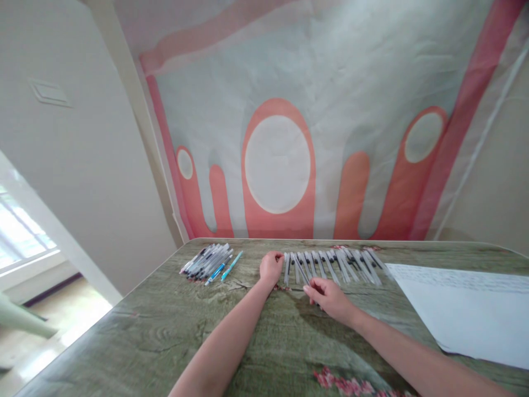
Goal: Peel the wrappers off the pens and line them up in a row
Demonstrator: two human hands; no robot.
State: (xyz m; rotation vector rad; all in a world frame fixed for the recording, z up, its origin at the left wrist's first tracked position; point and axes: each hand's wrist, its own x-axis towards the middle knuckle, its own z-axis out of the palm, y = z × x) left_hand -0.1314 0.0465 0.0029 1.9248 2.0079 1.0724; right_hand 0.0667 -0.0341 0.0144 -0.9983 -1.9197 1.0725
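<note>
A row of clear-barrelled pens [333,270] with dark grips lies side by side across the far part of the table. My left hand [270,268] rests at the row's left end, its fingers curled in close to the leftmost pen [286,270]; what lies between the fingertips is hidden. With thumb and fingers closed, my right hand [328,298] grips the near end of a pen [301,268], which slants over the row towards the upper left. At the right end, several pens lie tilted and partly overlap.
To the left lies a heap of pens [209,260], with a blue pen [215,273] and a turquoise pen [232,266] beside it. Large white paper sheets [475,314] cover the table's right side. A patterned wall covering rises behind the wooden-look table [165,331].
</note>
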